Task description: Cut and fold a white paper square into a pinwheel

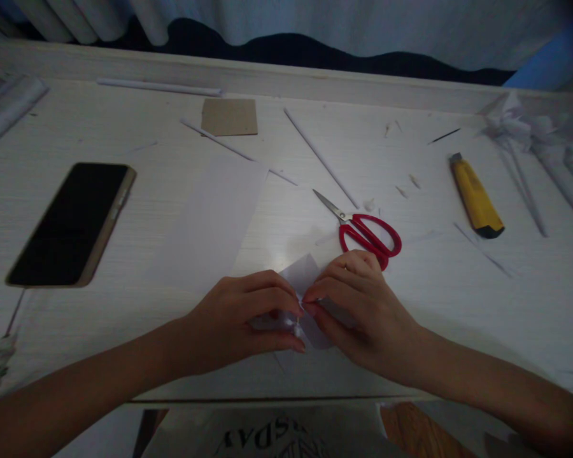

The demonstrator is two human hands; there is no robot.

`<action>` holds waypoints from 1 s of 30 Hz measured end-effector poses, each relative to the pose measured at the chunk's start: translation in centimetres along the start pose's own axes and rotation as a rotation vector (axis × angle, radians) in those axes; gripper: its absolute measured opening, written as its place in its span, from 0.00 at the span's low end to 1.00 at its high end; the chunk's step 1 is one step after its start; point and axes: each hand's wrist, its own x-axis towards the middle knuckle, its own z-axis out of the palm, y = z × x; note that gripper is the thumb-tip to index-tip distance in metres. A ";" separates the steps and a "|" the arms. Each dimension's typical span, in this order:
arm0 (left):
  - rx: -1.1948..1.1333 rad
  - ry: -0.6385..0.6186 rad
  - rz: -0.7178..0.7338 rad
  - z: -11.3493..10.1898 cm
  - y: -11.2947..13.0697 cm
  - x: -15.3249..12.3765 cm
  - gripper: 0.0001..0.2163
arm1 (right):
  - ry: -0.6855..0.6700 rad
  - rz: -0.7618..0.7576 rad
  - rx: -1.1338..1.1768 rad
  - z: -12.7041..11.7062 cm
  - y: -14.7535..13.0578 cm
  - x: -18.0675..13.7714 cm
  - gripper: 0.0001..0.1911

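Near the table's front edge, a small piece of white paper [302, 270] is between both hands, partly hidden by the fingers. My left hand [248, 315] is closed on its left side, with a crumpled white bit showing by the thumb. From the right, my right hand [363, 305] pinches the paper between thumb and fingertips, which almost meet the left fingers. Scissors with red handles [375, 245] lie just beyond my right hand, blades pointing away to the left. A larger white paper sheet [210, 222] lies flat beyond my left hand.
At left lies a phone [71, 222] with a strap. A yellow utility knife [477, 200] lies at right, near a white paper flower [510, 124]. Thin paper rolls [319, 156], a cardboard piece [233, 116] and small scraps are scattered behind. Thicker rolls [14, 108] lie far left.
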 end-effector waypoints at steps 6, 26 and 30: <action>-0.010 0.000 0.036 0.0 0.1 0.1 0.09 | -0.005 -0.026 -0.007 0.1 -0.1 -0.1 0.04; 0.049 0.063 0.046 0.2 0.0 -0.1 0.08 | -0.005 -0.035 0.010 0.1 -0.1 -0.1 0.05; 0.056 0.055 0.083 0.0 -0.1 -0.2 0.07 | 0.006 -0.015 -0.002 0.1 -0.1 0.0 0.06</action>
